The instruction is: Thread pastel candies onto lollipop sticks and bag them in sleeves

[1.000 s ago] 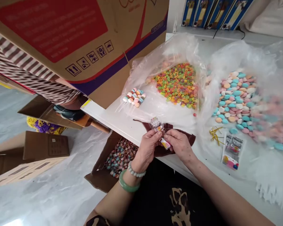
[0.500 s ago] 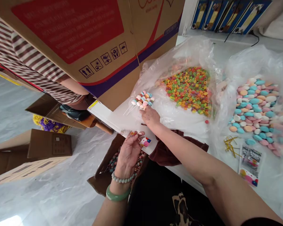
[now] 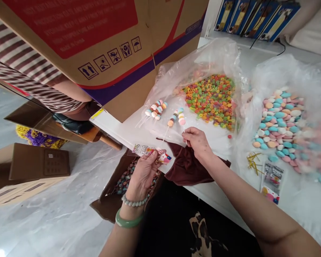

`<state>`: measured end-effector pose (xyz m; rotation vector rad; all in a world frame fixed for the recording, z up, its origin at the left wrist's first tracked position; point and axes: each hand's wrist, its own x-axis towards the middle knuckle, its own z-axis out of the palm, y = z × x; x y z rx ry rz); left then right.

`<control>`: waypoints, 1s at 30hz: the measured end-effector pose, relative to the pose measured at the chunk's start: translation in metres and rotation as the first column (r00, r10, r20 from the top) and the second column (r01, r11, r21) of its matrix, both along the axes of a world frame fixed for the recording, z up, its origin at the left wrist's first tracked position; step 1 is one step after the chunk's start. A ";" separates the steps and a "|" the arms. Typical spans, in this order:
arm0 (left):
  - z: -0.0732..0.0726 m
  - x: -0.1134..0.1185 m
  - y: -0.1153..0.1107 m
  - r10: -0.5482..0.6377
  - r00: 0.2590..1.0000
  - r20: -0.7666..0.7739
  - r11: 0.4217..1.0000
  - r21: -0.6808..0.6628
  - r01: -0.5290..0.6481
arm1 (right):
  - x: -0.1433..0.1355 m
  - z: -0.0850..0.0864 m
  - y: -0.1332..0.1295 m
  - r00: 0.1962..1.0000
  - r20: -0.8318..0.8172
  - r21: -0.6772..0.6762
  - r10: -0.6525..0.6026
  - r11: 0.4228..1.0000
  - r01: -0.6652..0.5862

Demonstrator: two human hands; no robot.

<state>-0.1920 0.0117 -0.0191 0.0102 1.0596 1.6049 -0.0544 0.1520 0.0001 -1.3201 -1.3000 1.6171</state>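
My left hand [image 3: 146, 167] pinches a small printed clear packet [image 3: 144, 150] above the table's near edge. To its right, my right hand [image 3: 196, 141] is closed on the stick of a candy skewer [image 3: 181, 117], whose blue, white, yellow and pink pieces point away from me. Another skewer [image 3: 171, 121] lies just left of that one, its white stick reaching down towards the packet. Further left, several candy skewers [image 3: 156, 109] lie together on clear plastic. A dark red cloth [image 3: 184, 166] sits beneath my right hand.
A large carton [image 3: 117, 75] stands at the back left, beside a person in a striped top [image 3: 29, 64]. Bags of ring candies [image 3: 211, 100] and pastel candies [image 3: 280, 121] lie right, near gold ties [image 3: 253, 162] and printed packets [image 3: 273, 182]. An open candy box [image 3: 109, 194] is below.
My right hand has moved right and nearer from the skewer pile, now with a skewer. Another skewer now lies apart from the pile. The packet in my left hand shows flatter.
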 end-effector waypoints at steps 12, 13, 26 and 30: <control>0.031 0.040 0.033 0.112 0.993 0.026 0.990 0.078 -0.114 | 0.124 0.004 -0.075 0.993 -0.029 -0.017 0.117 0.993 -0.118; 0.034 0.043 0.035 0.075 0.997 0.033 0.993 0.091 -0.078 | 0.129 0.005 -0.080 0.992 -0.034 -0.024 0.123 0.992 -0.123; 0.037 0.067 0.045 -0.054 0.989 0.139 0.991 -0.117 0.071 | 0.180 0.008 -0.131 0.995 -0.075 -0.099 0.061 0.993 -0.069; 0.041 0.075 0.044 -0.127 0.986 0.106 0.986 -0.091 0.137 | 0.180 0.007 -0.135 0.996 -0.080 -0.052 0.041 0.998 -0.045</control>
